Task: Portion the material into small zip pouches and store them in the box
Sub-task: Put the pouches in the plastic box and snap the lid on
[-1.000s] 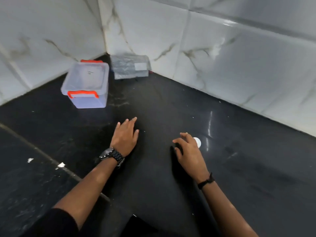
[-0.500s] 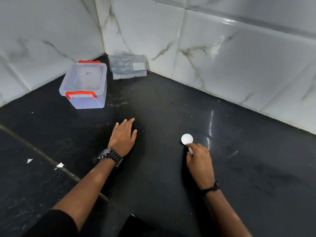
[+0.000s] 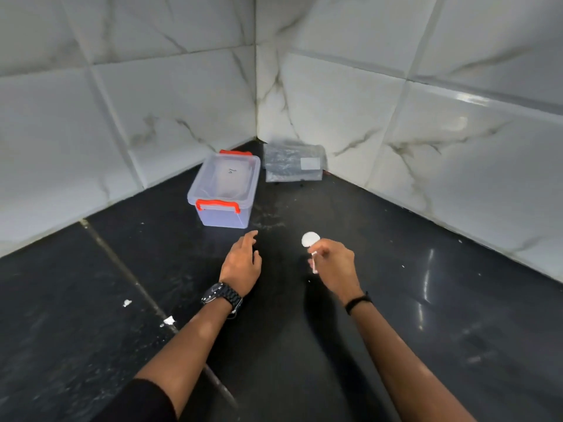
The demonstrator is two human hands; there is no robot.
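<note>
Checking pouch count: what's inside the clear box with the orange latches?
The box has its lid on. Through the cloudy plastic a pale, blurred mass shows in the upper part; the lower part looks bare. What it is, or any count, cannot be told.

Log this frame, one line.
right hand: holds white spoon | left hand: open | box: lid on

Light is fairly bright and cool. Glare streaks the glossy black counter point(image 3: 426, 300) well to the right of the right hand's fingers point(image 3: 320, 248), and a bright patch shines on the wall tiles point(image 3: 457, 123) far beyond them. Soft shadow pools under both forearms. Both hands look slightly motion-blurred. Tile lines bow at the edges from wide-angle distortion.
</note>
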